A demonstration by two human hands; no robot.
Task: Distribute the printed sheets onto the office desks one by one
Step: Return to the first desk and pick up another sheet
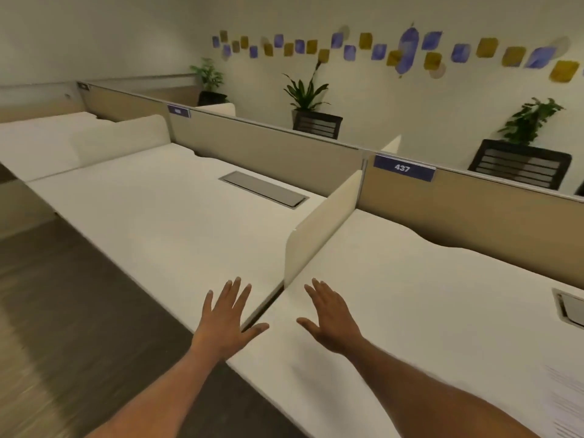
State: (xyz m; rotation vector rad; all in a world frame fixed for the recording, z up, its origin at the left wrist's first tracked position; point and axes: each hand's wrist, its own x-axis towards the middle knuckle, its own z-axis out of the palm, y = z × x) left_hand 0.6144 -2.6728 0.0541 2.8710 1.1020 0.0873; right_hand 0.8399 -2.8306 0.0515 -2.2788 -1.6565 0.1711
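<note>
A row of white office desks runs from left to right. My left hand (226, 317) hovers flat, fingers spread, over the front edge of the middle desk (164, 216). My right hand (331, 316) is spread the same way over the right desk (426, 295), which carries the tag 437 (403, 168) on its back panel. Both hands hold nothing. A printed sheet (565, 403) lies on the right desk at the frame's lower right corner, partly cut off.
A low white divider (322, 229) stands between the two desks, just beyond my hands. Beige back panels (275, 150) close off the desks. Grey cable hatches (264, 188) sit in the desktops. Potted plants (305, 93) and black chair backs (521, 164) are behind. Dark floor (79, 311) lies to the left.
</note>
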